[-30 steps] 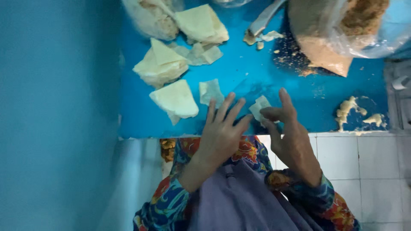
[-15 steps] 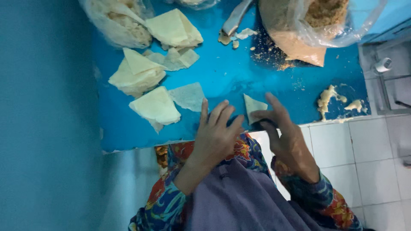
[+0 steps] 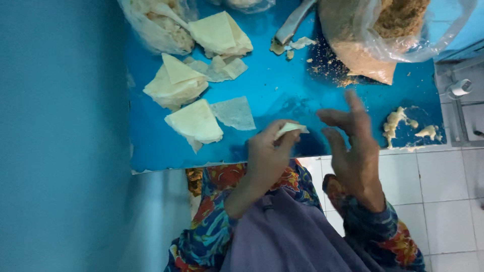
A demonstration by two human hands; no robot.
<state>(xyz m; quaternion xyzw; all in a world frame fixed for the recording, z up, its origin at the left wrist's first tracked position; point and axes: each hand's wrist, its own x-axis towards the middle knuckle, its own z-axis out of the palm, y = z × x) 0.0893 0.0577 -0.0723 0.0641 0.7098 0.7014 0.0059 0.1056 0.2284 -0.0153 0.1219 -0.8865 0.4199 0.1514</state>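
My left hand is closed around a small folded piece of pale wrapper at the near edge of the blue table. To its right my right hand hovers with fingers spread and nothing in it, a short gap from the folded piece. A single thin wrapper sheet lies flat on the table just left of my left hand, beside a stack of triangular wrappers.
More wrapper stacks and a clear bag of scraps lie at the back left. A plastic bag of brown crumbly filling stands at the back right, a metal tool beside it, pale paste smears at right. White floor tiles below.
My right hand has let go of the folded wrapper and opened, moving off to the right. My left hand now holds the piece alone. The view has shifted slightly.
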